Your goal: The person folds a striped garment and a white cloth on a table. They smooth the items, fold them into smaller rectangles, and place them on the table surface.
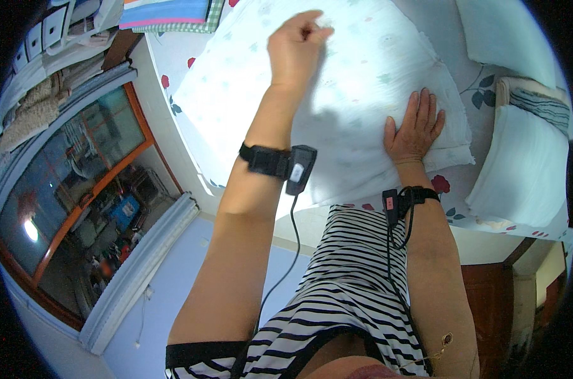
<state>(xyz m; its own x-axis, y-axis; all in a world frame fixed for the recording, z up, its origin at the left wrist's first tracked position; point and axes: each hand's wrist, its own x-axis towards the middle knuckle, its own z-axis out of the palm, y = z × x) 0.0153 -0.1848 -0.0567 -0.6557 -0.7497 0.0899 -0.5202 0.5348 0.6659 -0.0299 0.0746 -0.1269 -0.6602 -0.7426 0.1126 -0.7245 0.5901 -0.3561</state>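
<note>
A thin white cloth (352, 90) with faint prints lies spread over a bed or table cover patterned with red flowers. Above the far part of this cloth is my left hand (297, 45), its fingers curled and thumb near the index finger; whether a bit of fabric is between them cannot be told. My right hand (413, 128) rests palm down near the cloth's right edge, fingers spread, holding nothing. Each forearm wears a black strap with a small cabled device.
Folded white cloths (518, 166) lie at the right, with a grey-striped folded one (540, 106) beside them. Another white cloth (509, 38) is at the far right. A blue striped folded cloth (168, 12) sits at the far left. An orange-framed window (92, 189) stands left.
</note>
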